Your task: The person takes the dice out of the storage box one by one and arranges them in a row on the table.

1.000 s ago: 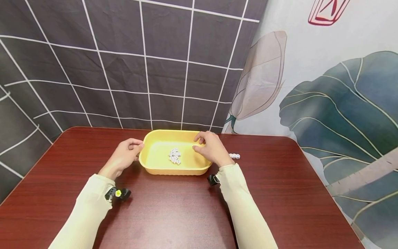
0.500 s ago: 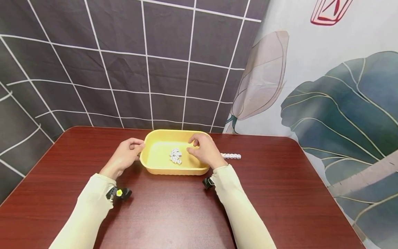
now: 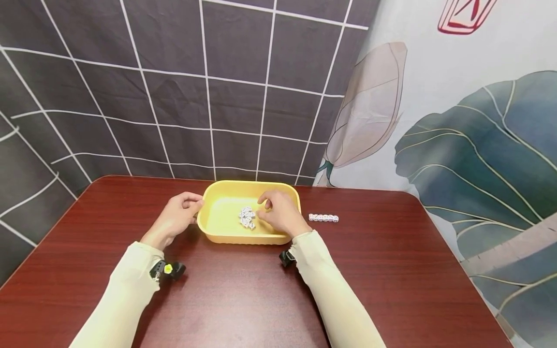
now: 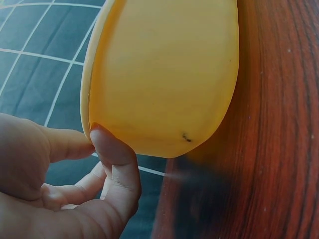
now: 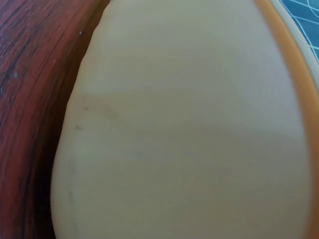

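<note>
A yellow plastic basin (image 3: 278, 239) stands on the table in the head view, with a small heap of white dice (image 3: 246, 220) on its floor. My left hand (image 3: 176, 215) pinches the basin's left rim between thumb and finger; the left wrist view shows this hand (image 4: 94, 174) at the rim from close by. Inside the basin's right half, my right hand (image 3: 280, 211) hovers with bent, parted fingers, its thumb tip close beside the heap. Nothing is visible between those fingers. Only the basin's outer wall (image 5: 184, 119) fills the right wrist view, so that hand is hidden there.
A straight row of several white dice (image 3: 323, 218) lies on the reddish-brown wooden table (image 3: 383, 270), just right of the basin. Behind the table's far edge hangs a dark cloth (image 3: 235, 111) with white grid lines, and a leaf-patterned cloth (image 3: 470, 154) hangs to the right.
My right hand has moved left and lower into the basin towards the heap, uncovering the whole row of dice on the table. The left hand has kept its hold on the rim.
</note>
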Available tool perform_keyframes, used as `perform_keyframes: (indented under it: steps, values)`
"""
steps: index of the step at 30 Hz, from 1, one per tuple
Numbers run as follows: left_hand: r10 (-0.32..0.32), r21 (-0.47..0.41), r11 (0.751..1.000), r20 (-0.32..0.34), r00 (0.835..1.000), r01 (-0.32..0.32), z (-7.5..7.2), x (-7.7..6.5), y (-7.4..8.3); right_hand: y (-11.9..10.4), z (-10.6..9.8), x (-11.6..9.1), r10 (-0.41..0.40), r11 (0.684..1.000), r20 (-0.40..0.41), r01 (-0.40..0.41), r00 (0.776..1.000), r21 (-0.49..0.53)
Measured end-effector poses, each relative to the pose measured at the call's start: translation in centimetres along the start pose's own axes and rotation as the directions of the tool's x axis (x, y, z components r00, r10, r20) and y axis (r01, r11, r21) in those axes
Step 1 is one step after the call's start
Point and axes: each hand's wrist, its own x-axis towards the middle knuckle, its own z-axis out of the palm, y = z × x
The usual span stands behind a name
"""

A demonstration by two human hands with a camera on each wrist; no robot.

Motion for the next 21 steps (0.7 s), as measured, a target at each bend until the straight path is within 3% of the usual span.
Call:
perform_keyframes:
  steps: [7, 21]
  values:
    - [0.001, -0.001, 1.000, -0.003, 1.000, -0.001, 0.0, 0.1, -0.1, 0.0, 0.2, 0.2, 0.006, 0.998, 0.061, -0.002, 0.998, -0.065]
    - [-0.001, 0.004, 1.000, -0.014, 1.000, 0.002, 0.1, 0.1, -0.1, -0.6, 1.1, 0.6, 0.076, 0.994, 0.091, -0.068, 0.993, -0.087]
